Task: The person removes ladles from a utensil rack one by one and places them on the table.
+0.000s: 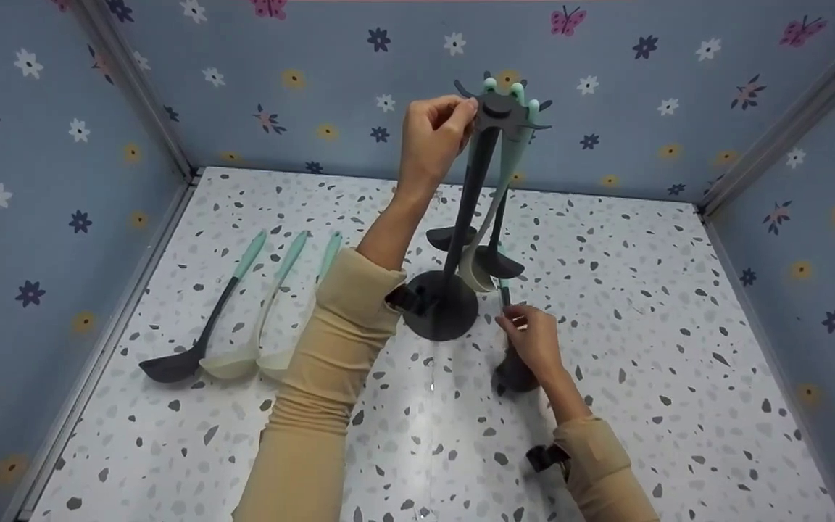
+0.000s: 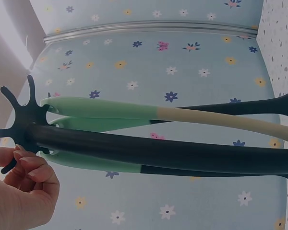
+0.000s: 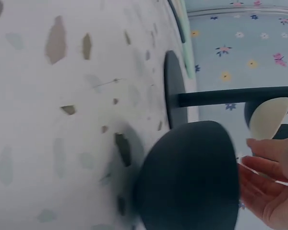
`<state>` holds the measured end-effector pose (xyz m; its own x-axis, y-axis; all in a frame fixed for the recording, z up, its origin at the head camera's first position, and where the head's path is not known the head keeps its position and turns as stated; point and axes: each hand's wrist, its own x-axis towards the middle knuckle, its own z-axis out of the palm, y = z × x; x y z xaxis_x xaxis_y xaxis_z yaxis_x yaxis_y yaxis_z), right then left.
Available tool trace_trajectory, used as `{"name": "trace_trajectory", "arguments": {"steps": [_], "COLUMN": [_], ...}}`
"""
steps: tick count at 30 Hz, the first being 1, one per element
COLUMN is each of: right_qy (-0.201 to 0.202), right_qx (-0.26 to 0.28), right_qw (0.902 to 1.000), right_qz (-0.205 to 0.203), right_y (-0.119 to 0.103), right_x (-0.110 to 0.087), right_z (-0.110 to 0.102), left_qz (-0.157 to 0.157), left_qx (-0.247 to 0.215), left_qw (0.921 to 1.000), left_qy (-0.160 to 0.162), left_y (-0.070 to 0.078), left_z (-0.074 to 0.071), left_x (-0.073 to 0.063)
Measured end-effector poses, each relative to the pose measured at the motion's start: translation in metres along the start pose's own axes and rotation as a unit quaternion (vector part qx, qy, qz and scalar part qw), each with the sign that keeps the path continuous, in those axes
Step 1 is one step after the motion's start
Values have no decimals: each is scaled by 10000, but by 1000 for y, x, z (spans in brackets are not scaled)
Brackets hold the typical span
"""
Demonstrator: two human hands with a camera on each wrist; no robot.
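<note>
My left hand (image 1: 435,138) pinches a hook at the top of a dark utensil stand (image 1: 470,203), thumb and fingertips on the hook in the left wrist view. From the stand's other hooks hang two dark ladles (image 1: 501,262) and a cream ladle (image 2: 197,117), all with mint handles. Low at the right of the stand's base, my right hand (image 1: 533,337) grips the shaft of another dark ladle (image 1: 515,373). That ladle's bowl (image 3: 187,177) is close over the table in the right wrist view, and its mint handle points toward the back, partly behind the hanging ladles.
On the left of the speckled table (image 1: 649,326) lie a dark ladle (image 1: 175,365) and two cream ladles (image 1: 233,365) in a row; my left sleeve partly covers the nearest one. Blue flowered panels (image 1: 417,51) enclose the back and sides.
</note>
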<state>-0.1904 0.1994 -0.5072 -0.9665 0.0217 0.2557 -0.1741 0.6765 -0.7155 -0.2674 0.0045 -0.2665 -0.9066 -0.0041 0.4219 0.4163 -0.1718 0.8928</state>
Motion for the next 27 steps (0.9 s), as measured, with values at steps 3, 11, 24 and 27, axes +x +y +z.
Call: {"name": "trace_trajectory", "arguments": {"steps": [3, 11, 24, 27], "right_qy": [238, 907, 946, 815], "right_qx": [488, 1703, 2166, 2173], "right_qw": [9977, 9755, 9579, 9597], "right_qz": [-398, -1054, -1629, -1586], "right_y": [-7, -32, -85, -89], "right_x": [4, 19, 39, 43], "right_z": [-2, -6, -17, -14], "left_qz": [26, 44, 7, -75], "left_qx": [-14, 26, -1, -45], "left_qw": [10000, 10000, 10000, 10000], "left_qy": [18, 39, -42, -9], "left_y": [0, -1, 17, 7], "left_z": [0, 0, 1, 1], "left_x": [-1, -1, -9, -5]}}
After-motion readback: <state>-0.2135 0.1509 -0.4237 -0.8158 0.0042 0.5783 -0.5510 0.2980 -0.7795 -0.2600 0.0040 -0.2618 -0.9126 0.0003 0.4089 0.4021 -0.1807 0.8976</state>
